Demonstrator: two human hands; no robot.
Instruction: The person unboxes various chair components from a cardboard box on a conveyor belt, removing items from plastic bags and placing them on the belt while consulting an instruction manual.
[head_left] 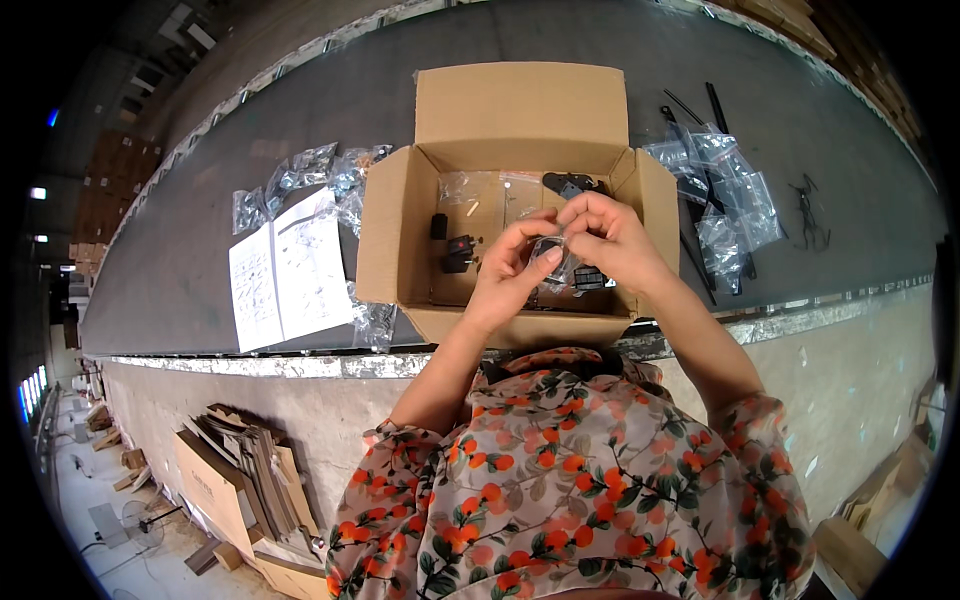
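Both my hands meet over an open cardboard box (520, 90), pinching a small clear plastic bag (557, 262) between them. My left hand (508, 275) has its thumb and fingers closed on the bag's left side. Opposite it, my right hand (612, 240) grips the upper edge with bent fingers. What the bag holds is too small to make out. Inside the box lie a black block-shaped part with a red spot (458, 252), a smaller black piece (439, 226), dark parts (575, 184) at the far right and a clear bag (465, 186). My hands hide part of the box floor.
Left of the box, an open printed booklet (290, 275) lies beside several clear bags of small parts (312, 165). On the right are more plastic bags (735, 190), black rods (716, 105) and a thin dark cable (808, 212). All rest on a dark conveyor belt (190, 270). Flattened cardboard (215, 485) leans below.
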